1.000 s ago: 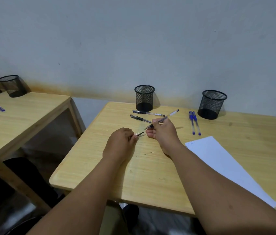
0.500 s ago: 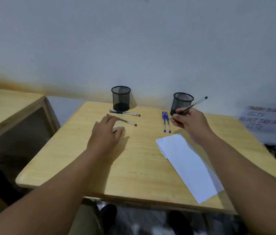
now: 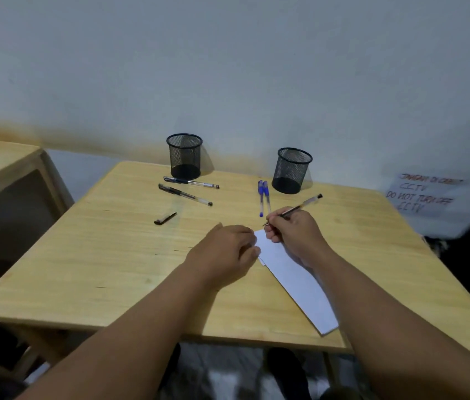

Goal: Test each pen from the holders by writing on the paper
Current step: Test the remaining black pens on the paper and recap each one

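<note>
My right hand point(image 3: 295, 232) grips a black pen point(image 3: 303, 204) with its tip down at the far corner of the white paper point(image 3: 297, 281). Beside it, my left hand point(image 3: 226, 251) lies on the paper's left edge, fingers curled and holding nothing. A black pen cap point(image 3: 165, 218) lies loose on the table point(image 3: 112, 255). Two black pens point(image 3: 190, 182) point(image 3: 184, 194) rest in front of the left mesh holder point(image 3: 184, 155). Two blue pens point(image 3: 263, 196) lie next to the right mesh holder point(image 3: 292, 170). Both holders look empty.
The table stands against a pale wall. A second wooden table point(image 3: 0, 166) sits to the left across a gap. A handwritten CCTV notice point(image 3: 424, 193) hangs at the right. The paper's near end reaches the table's front edge.
The cap has come off the black pen and now lies on the table. My right hand dropped from near the right holder to the paper. My left hand slid right onto the paper.
</note>
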